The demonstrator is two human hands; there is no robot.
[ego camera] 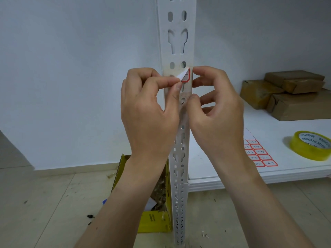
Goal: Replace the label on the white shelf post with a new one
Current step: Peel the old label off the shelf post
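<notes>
A white slotted shelf post (177, 42) runs up the middle of the view. A small red-bordered label (185, 76) sits on its front face, with its left part lifted off and folded over. My left hand (150, 111) pinches that lifted white flap between thumb and forefinger. My right hand (215, 106) is at the post's right edge beside the label, fingers curled, fingertips touching the post. A sheet of red-bordered labels (258, 154) lies on the white shelf (232, 178) to the right.
A roll of yellow tape (311, 145) lies on the shelf at the right. Brown wrapped parcels (290, 95) are stacked at the back right. A yellow cardboard box (154, 219) with scraps stands on the tiled floor left of the post.
</notes>
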